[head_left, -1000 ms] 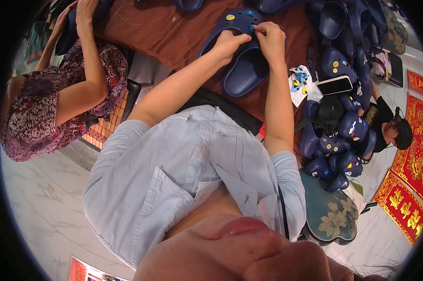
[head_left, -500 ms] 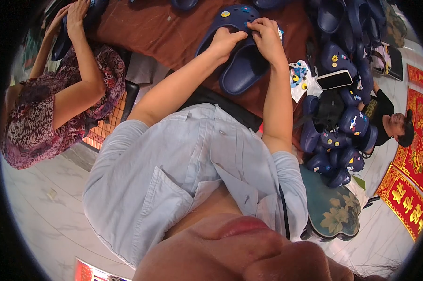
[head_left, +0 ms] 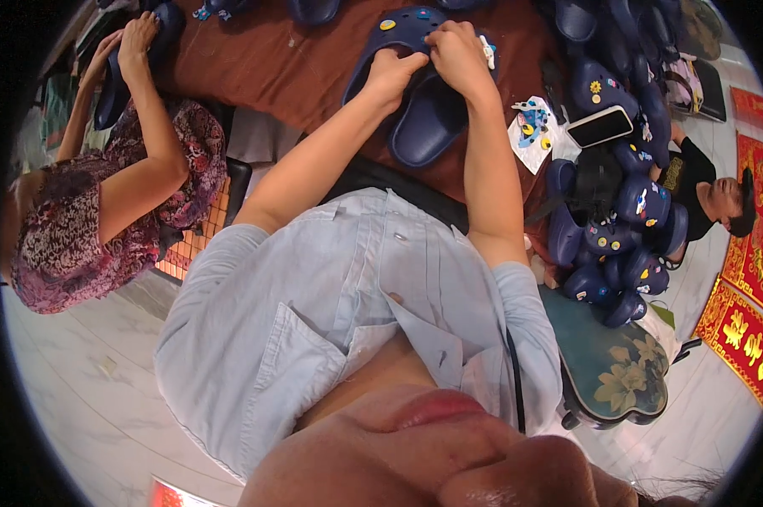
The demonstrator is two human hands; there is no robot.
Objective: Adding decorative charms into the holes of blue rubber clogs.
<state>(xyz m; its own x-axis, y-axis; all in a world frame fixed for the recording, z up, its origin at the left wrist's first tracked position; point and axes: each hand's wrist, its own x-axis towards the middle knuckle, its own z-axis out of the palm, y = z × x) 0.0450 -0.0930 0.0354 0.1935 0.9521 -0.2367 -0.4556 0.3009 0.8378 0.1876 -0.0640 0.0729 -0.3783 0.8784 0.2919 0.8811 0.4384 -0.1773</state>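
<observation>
A navy foam clog (head_left: 432, 127) lies on the brown cloth in front of me, its toe pointing away. A round yellow charm (head_left: 387, 25) sits on its upper, and a white charm (head_left: 488, 51) shows by its right side. My left hand (head_left: 392, 74) grips the upper from the foot opening, fingers hidden inside, thumb stretched toward the other hand. Against the top of the upper, my right hand (head_left: 462, 57) has its fingers pinched together; what they hold is too small to make out. Right of the clog, a white sheet (head_left: 527, 154) carries several loose blue and yellow charms.
A phone (head_left: 599, 127) rests beside the sheet. Decorated clogs (head_left: 643, 203) are heaped at the right, above a flower-patterned stool (head_left: 618, 372). On the left, a person in a patterned dress (head_left: 85, 220) handles another clog. Someone in black (head_left: 694, 194) is at the far right.
The whole view has shifted slightly, so the clog and hands appear a little further left. Both hands keep nearly the same hold on the clog.
</observation>
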